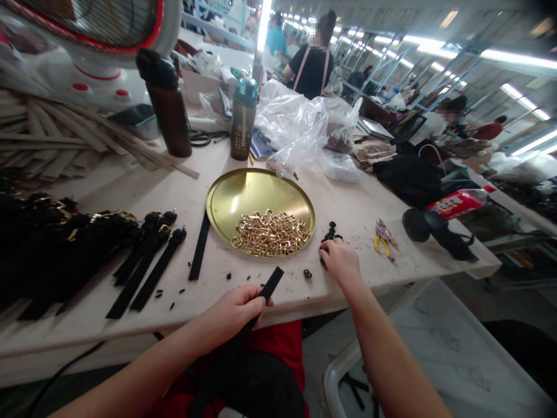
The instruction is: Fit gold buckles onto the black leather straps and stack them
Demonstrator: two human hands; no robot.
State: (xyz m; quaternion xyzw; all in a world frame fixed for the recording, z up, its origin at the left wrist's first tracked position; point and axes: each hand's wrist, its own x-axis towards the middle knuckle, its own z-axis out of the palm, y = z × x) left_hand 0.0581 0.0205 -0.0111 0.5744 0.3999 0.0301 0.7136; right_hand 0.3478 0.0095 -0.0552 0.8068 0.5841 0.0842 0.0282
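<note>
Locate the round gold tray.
In the head view, the gold tray sits centrally, beyond the left hand and nearer than the blue-lidded bottle, gold buckles heaped on it.

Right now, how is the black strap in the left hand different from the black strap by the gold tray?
The held strap is gripped by the left hand; the lying strap has no hand on it. The held strap slants past the front edge of the table, but the lying strap rests on it, its far end at the rim of the gold tray. Both are black, flat and narrow.
</note>
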